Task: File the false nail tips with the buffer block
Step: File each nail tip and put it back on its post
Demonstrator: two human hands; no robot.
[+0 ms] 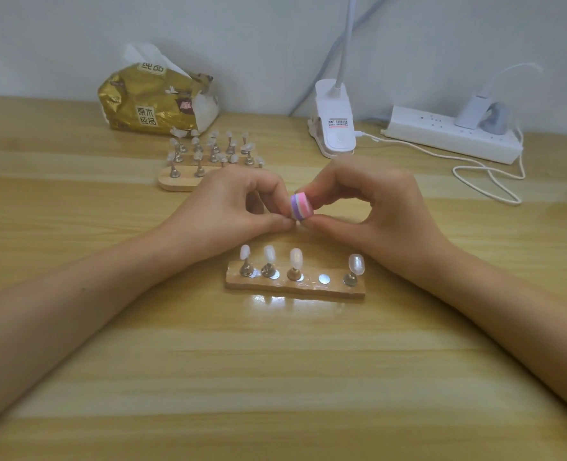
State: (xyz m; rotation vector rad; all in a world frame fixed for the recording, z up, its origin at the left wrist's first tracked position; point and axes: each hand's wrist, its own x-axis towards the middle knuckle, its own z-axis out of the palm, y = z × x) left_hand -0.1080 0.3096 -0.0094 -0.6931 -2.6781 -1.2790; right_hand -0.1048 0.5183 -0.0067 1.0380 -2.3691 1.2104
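While the buffer block (pixel 302 207) is pinched by the right hand (pixel 375 207), left hand's (pixel 232 207) hold unseen, four nail tips (pixel 296 257) seem left unfiled.

Lighting is even and moderately bright, coming from above. A white glare patch sits on the bench (pixel 308 377) just before the near wooden stand (pixel 295 289). Shadows are faint and soft. The far false nail tips (pixel 209 151) are blurred. The bench's back edge bows.
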